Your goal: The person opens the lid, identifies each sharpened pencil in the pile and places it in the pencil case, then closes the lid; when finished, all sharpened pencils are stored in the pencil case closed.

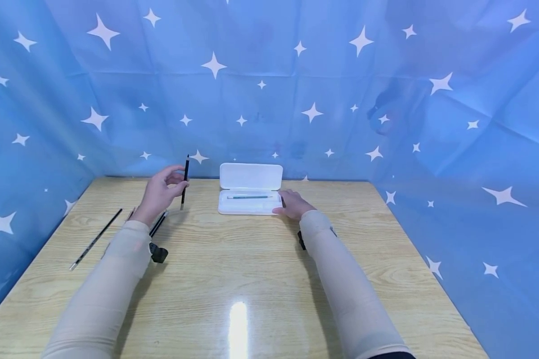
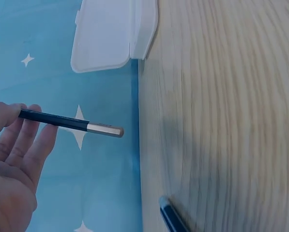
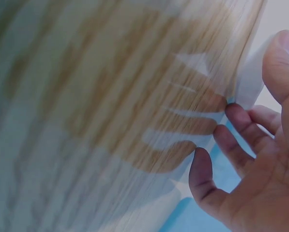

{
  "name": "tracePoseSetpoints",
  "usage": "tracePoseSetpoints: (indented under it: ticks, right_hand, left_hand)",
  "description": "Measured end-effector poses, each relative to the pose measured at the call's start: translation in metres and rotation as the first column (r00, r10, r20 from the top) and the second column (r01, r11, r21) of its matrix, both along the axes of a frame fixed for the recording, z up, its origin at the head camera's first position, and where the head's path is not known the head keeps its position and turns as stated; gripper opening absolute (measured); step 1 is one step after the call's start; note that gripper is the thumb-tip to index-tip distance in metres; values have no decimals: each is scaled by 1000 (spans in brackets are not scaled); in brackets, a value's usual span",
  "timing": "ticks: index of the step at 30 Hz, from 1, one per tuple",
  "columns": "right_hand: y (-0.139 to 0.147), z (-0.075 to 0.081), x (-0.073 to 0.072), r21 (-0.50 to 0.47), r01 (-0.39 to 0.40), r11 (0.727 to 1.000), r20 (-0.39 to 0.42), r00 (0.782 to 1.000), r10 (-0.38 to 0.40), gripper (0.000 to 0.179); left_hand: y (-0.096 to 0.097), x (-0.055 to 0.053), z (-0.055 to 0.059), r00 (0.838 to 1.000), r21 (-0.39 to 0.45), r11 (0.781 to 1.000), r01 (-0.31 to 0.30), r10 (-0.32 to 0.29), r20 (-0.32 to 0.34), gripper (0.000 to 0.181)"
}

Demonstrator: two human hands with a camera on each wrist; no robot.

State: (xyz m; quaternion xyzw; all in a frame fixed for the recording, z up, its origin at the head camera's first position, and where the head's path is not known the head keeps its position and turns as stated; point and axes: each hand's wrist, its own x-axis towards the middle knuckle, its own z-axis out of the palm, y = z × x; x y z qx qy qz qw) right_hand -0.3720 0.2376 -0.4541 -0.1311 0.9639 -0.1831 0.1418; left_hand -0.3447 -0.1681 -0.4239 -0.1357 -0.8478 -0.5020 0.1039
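Note:
My left hand (image 1: 157,192) holds a dark pencil (image 1: 185,182) nearly upright above the table, between thumb and fingers. Its silvery end (image 2: 105,129) points down at the wood. To the right stands an open white pencil case (image 1: 250,208), its lid (image 1: 250,176) raised at the back. A light green-blue pencil (image 1: 250,197) lies inside the case. My right hand (image 1: 295,204) grips the case's right end, thumb at the front corner and fingers toward the back. In the right wrist view the fingertips (image 3: 202,159) touch the tabletop beside the case.
On the wooden table (image 1: 251,259), a long dark pencil (image 1: 96,239) lies at the left. More dark pencils (image 1: 158,223) lie by my left wrist, partly hidden by the sleeve. A blue star-patterned cloth (image 1: 260,99) hangs behind and at the sides.

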Motion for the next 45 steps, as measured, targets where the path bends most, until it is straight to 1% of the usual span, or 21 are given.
tracePoseSetpoints:
  ticks: [4,6,10,17,20,27,29,33,35,38,41,45]
  right_hand:
    - [0,-4,-3,16,5,1000,11,1000,-6,77]
    - [0,-5,-4,15,11,1000,13,1000,-11,78]
    - [0,-6,-5,3,21,1000,13,1000,-21,78]
    - [1,-4,-5,8,17,1000,11,1000,-17,78]
    - [1,-3,-5,6,17,1000,10,1000,-17,77]
    - [0,-1,-2,-1,15,1000,9,1000,-15,77]
    - [0,-1,-2,4,13,1000,8,1000,-13,78]
    - [0,0,-1,21,12,1000,8,1000,-12,79]
    - [0,0,-2,22,11,1000,7,1000,-12,80]
    - [0,-1,-3,28,12,1000,7,1000,-12,80]
    - [0,-3,-4,30,15,999,7,1000,-15,80]
    - [0,-3,-4,36,16,999,5,1000,-16,80]
  left_hand:
    - [9,-2,0,999,11,1000,11,-10,-44,45]
    - [14,-3,-1,998,25,1000,16,-15,-55,44]
    - [25,-9,-2,997,49,998,27,-23,-67,44]
    - [47,-19,2,994,35,999,29,-25,-108,41]
    - [56,-22,1,992,41,999,35,-30,-122,41]
    - [74,-32,-4,982,59,994,94,-83,-168,38]
    - [79,-34,-5,980,59,993,105,-94,-173,38]
    - [87,-36,-7,982,66,992,104,-92,-165,38]
    - [92,-37,-7,984,67,993,98,-86,-157,39]
    - [97,-39,-9,986,64,993,104,-94,-137,38]
    - [102,-41,-11,987,51,993,111,-104,-120,38]
    - [108,-43,-12,986,21,993,119,-116,-121,38]
